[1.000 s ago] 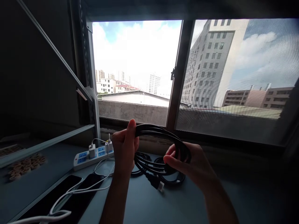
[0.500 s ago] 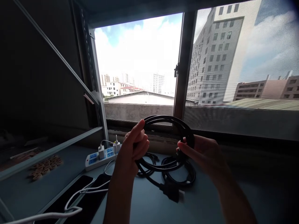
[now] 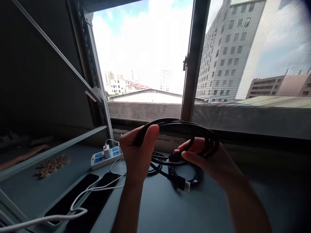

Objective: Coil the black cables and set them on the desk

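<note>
A coiled black cable (image 3: 170, 122) hangs in the air between my two hands, above the table. My left hand (image 3: 141, 145) is wrapped round the left side of the coil, thumb up. At the coil's right side my right hand (image 3: 204, 155) grips the loops, its thumb and fingers near a black plug. Another connector (image 3: 179, 183) with a light metal end dangles below the coil. Behind it, two more coiled black cables lie on the table, one at the left (image 3: 155, 170) and one at the right (image 3: 200, 174), both partly hidden.
A white power strip (image 3: 105, 158) with blue sockets stands at the back left. White cords run past two black phone-like slabs (image 3: 75, 194). Small brown pieces (image 3: 52, 165) lie beyond a metal shelf bar (image 3: 80, 137). At far left is another person's hand (image 3: 36, 151). A window spans the back.
The coil has spread wider and flatter between my hands. My left hand has turned, its fingers now behind the coil. The dangling connector sits higher. Another person's hand has appeared at far left.
</note>
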A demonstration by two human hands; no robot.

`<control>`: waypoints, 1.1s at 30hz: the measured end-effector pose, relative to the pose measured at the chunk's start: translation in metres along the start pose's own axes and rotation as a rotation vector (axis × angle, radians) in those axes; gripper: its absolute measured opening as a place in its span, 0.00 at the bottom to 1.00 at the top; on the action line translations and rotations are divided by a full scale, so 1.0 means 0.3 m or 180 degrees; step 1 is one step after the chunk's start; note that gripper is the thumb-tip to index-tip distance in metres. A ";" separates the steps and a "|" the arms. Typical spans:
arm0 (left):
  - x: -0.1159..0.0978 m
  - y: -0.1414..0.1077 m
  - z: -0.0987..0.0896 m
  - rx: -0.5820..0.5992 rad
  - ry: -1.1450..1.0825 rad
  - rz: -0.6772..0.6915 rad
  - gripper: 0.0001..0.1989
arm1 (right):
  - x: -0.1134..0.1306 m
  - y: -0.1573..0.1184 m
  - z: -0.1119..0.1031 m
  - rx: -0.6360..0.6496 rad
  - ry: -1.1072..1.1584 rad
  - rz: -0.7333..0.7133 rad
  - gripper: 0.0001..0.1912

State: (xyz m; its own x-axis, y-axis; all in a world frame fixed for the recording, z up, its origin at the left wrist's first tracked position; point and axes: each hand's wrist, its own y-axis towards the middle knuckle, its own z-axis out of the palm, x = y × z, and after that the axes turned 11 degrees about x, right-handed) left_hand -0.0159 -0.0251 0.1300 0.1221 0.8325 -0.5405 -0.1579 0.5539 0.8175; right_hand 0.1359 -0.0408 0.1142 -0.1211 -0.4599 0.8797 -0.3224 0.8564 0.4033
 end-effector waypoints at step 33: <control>0.099 0.061 -0.053 0.1543 -0.0264 -0.1968 0.32 | -0.053 0.027 -0.022 -0.1003 -0.1092 -0.0526 0.22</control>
State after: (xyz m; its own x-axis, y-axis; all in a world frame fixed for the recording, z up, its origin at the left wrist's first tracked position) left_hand -0.0307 0.0100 0.1256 0.1240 0.3613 -0.9241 0.4047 0.8319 0.3796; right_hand 0.1412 -0.0249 0.1053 -0.4114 -0.6010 0.6852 -0.0701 0.7704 0.6337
